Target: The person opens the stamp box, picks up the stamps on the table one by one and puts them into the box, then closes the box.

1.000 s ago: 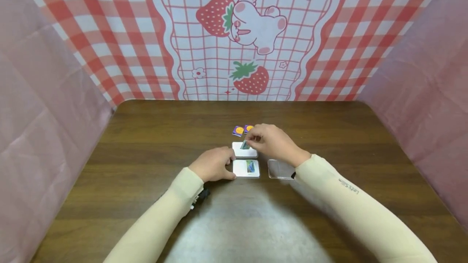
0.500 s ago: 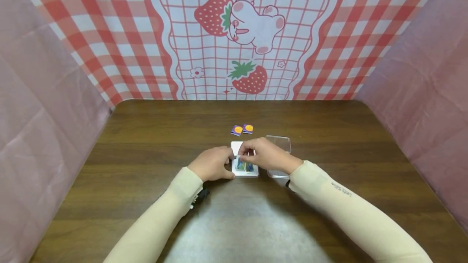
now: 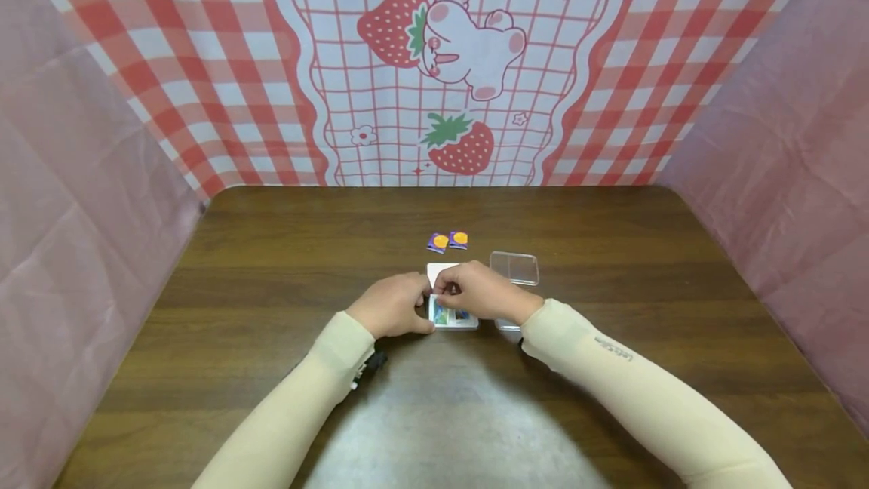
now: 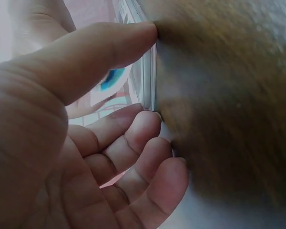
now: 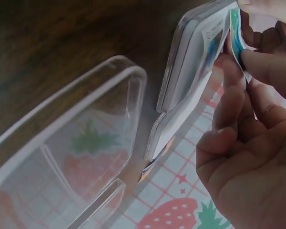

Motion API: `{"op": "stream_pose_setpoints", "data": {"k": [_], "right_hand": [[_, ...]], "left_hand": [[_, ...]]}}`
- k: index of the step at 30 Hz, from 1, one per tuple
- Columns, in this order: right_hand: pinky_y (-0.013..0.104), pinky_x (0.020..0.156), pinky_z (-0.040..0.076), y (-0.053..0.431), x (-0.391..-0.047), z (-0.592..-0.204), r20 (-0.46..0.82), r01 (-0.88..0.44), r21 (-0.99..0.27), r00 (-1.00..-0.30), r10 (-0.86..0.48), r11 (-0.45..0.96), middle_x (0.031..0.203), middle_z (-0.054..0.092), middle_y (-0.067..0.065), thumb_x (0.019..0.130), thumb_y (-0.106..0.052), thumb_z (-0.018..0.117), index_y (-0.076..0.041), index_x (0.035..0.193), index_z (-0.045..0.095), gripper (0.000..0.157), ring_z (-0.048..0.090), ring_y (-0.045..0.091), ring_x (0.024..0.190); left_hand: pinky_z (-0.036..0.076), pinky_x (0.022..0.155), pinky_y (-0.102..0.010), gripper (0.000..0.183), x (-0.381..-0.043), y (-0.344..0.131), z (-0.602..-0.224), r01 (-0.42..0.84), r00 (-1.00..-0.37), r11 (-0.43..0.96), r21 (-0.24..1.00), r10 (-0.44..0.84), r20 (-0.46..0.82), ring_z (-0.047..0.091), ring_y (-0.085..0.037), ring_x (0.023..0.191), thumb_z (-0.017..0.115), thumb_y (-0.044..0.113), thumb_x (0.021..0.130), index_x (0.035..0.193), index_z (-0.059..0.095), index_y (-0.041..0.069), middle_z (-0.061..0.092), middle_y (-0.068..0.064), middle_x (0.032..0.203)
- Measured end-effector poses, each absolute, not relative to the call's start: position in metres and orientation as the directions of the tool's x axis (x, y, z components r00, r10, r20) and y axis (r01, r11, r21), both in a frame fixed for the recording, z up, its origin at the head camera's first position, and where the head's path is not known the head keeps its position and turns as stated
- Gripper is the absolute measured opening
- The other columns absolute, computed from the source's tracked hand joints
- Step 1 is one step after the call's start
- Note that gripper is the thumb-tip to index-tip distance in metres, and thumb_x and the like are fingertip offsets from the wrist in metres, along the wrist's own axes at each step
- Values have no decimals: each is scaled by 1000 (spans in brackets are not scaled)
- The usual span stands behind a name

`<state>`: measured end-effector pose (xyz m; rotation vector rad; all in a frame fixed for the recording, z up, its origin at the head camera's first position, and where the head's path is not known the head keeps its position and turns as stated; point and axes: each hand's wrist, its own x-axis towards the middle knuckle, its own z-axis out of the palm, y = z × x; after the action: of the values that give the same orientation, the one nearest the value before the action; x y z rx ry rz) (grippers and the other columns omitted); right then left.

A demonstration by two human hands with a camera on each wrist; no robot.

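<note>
In the head view my left hand [image 3: 390, 308] holds the left edge of the nearer flat plastic case [image 3: 470, 325], which has a white inside. Its thumb and index finger sit at two corners of that edge. My right hand [image 3: 485, 289] pinches a small blue-and-green packet [image 5: 237, 36] over the case's left half. A second small picture packet [image 3: 462, 315] lies in the right half, partly under my right hand. Just behind is another white-lined case [image 3: 436, 271], mostly covered by the right hand.
Two clear plastic lids lie to the right: the far lid [image 3: 514, 269] and the near lid [image 3: 508, 325], partly hidden by my right wrist. Two purple packets with orange circles, a left packet [image 3: 438, 242] and a right packet [image 3: 459, 240], lie behind the cases on the wooden table [image 3: 305, 232].
My right hand has brought the packet from above the farther case toward me and left, onto the nearer case's left half. The left hand stays at the case's edge.
</note>
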<state>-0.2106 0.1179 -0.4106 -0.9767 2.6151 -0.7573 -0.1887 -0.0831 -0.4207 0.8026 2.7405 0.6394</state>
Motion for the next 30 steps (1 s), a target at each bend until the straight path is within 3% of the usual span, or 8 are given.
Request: {"op": "stream_pose_setpoints", "data": {"k": [11, 22, 30], "right_hand": [[31, 77, 52, 115, -209, -417, 68, -681, -313, -712, -699, 663, 92, 67, -1, 89, -16, 81, -12, 94, 75, 9, 59, 13, 84], [33, 78, 51, 118, -206, -415, 106, -703, -242, -704, -702, 669, 94, 69, 0, 88, -21, 84, -12, 98, 80, 14, 61, 17, 88], [35, 86, 54, 117, -206, -417, 118, -714, -267, -691, -714, 647, 99, 75, 0, 89, -19, 83, -12, 100, 80, 14, 66, 19, 95]], "left_hand": [[50, 78, -35, 43, -188, -83, -420, 450, -833, 763, 465, 546, -90, 58, -13, 84, 90, 33, 79, 107, 66, 11, 62, 3, 92], [51, 79, -35, 47, -189, -82, -422, 456, -830, 764, 457, 550, -91, 58, -13, 84, 89, 36, 80, 112, 67, 9, 63, 2, 94], [50, 78, -35, 47, -189, -83, -422, 462, -829, 758, 461, 553, -78, 57, -13, 84, 90, 36, 79, 110, 65, 10, 61, 2, 92]]}}
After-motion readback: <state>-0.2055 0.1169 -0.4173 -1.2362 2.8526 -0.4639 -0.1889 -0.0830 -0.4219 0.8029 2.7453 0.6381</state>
